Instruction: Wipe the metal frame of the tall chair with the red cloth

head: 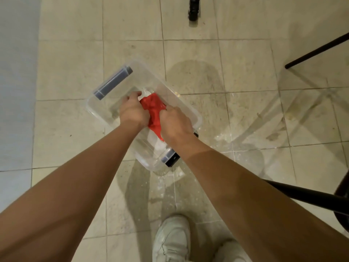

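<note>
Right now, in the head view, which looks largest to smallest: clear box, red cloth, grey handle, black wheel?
1. clear box
2. red cloth and grey handle: alike; cloth partly hidden
3. black wheel

Beige square floor tiles (188, 63) underfoot, dusty and blotched with damp patches. A pale bluish-grey wall (17, 82) lines the left, and a black caster wheel (193, 10) sits far off.

I see my left hand (133, 110) and right hand (176, 123) over the clear tub (103, 110), both gripping the bunched cloth (154, 108) above its middle. A black chair leg (317, 51) stands right of the tub. My shoe (171, 239) is on its near side.
</note>
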`<state>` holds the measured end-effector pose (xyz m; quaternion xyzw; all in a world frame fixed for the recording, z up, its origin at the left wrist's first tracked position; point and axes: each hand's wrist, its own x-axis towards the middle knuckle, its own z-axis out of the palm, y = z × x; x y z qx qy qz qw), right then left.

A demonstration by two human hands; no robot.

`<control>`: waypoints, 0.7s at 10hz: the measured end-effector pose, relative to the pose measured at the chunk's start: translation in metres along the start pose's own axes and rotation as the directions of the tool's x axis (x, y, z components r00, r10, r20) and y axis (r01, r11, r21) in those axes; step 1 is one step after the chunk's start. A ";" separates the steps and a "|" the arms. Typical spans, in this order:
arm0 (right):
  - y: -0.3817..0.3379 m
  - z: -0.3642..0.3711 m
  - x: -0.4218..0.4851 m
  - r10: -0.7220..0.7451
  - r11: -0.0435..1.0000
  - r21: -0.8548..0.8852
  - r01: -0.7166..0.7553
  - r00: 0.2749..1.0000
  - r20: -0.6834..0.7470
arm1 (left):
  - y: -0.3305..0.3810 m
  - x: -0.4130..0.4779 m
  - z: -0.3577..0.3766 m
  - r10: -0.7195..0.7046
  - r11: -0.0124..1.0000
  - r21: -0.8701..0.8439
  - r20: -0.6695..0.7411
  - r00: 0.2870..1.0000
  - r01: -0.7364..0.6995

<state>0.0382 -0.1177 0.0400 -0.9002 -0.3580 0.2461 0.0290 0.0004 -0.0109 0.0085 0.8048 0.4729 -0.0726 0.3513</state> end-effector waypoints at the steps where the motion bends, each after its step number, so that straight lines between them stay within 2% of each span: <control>1: -0.002 0.003 0.004 0.033 0.999 -0.010 -0.032 0.998 0.051 | -0.003 -0.004 0.000 0.177 0.943 0.282 0.036 0.984 -0.180; 2: 0.000 0.006 0.006 0.027 0.999 -0.034 -0.024 0.994 0.107 | -0.005 -0.001 0.005 0.204 0.850 0.458 0.169 0.964 -0.260; 4: 0.003 0.009 0.011 0.017 0.999 -0.031 -0.011 0.981 0.192 | -0.011 0.004 0.012 0.120 0.840 0.464 0.345 0.931 -0.280; 5: 0.001 0.007 0.009 0.011 1.000 -0.005 -0.010 0.976 0.218 | -0.010 -0.003 0.006 0.145 0.838 0.459 0.332 0.932 -0.294; 6: 0.000 -0.004 0.006 -0.023 1.000 0.024 0.019 0.982 0.186 | -0.003 -0.008 -0.005 0.236 0.846 0.423 0.246 0.940 -0.323; 7: 0.001 -0.019 -0.002 -0.040 0.998 0.062 0.031 0.988 0.151 | 0.007 -0.009 -0.017 0.256 0.866 0.390 0.195 0.947 -0.314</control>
